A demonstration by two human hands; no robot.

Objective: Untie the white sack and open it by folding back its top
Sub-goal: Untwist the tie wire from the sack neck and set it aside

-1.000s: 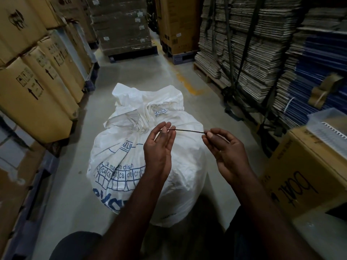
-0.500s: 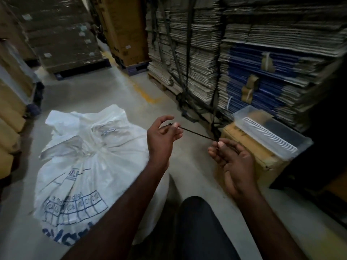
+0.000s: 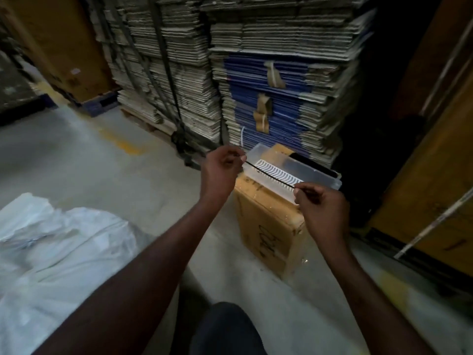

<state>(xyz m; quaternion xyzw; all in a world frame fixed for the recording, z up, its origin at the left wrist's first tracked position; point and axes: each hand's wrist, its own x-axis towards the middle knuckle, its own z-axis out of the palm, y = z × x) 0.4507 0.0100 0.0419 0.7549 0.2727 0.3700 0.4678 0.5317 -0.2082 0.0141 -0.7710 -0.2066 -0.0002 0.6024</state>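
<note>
A thin black tie is stretched straight between my two hands. My left hand pinches its left end and my right hand pinches its right end. Both hands hover over a clear plastic tray that rests on a cardboard box. The white sack lies at the lower left on the floor, well apart from both hands. Its crumpled top points up and left, and part of it is cut off by the frame edge.
Tall stacks of flattened cardboard and blue sheets stand behind the box. Brown cartons rise on the right. A wooden pallet lies under the stacks. My dark-clad knee is at the bottom.
My view has swung right, so the sack slid to the lower left. Both hands carried the black tie away from the sack to above the clear tray.
</note>
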